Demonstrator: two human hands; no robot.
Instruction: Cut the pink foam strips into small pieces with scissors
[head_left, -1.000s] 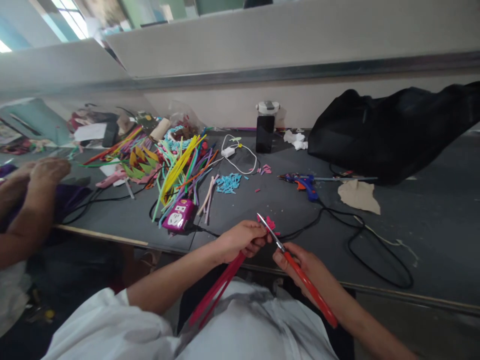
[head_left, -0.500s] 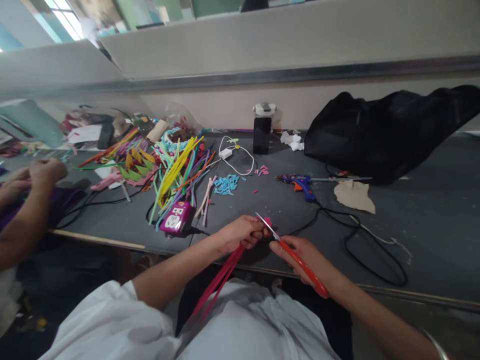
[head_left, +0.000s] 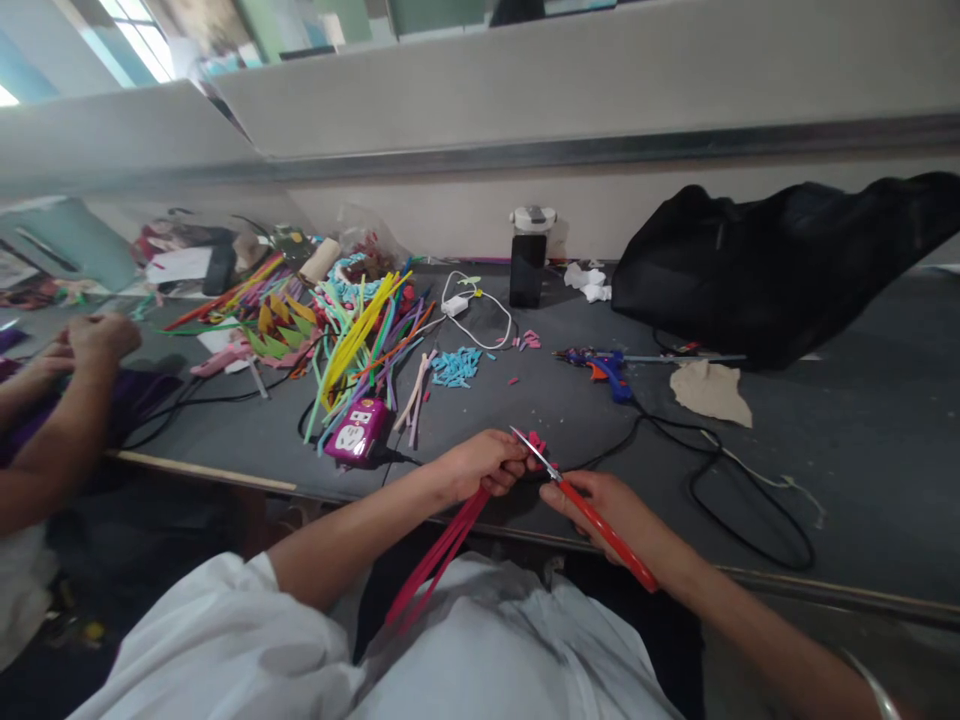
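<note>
My left hand (head_left: 491, 465) is closed around a bundle of pinkish-red pipe cleaners (head_left: 448, 550), whose long ends hang over the table edge toward my lap. In my right hand (head_left: 611, 515) is a pair of scissors (head_left: 596, 515) with red handles. Its narrow blades lie close together across the short tips of the bundle, beside my left fingertips. Short pinkish-red pieces (head_left: 537, 440) show just past the blades; whether some are still joined to the bundle I cannot tell.
Blue cut pieces (head_left: 456, 367) lie in a pile beyond my hands. Left are colourful pipe cleaners (head_left: 360, 335) and a purple power outlet box (head_left: 360, 432). A blue glue gun (head_left: 611, 375), its cord, a phone (head_left: 527, 270) and a black bag (head_left: 727, 270) stand right. A co-worker's hands (head_left: 97, 345) work far left.
More loose pinkish-red pieces show beside the scissor blades. My hands have hardly moved, and the view has shifted slightly.
</note>
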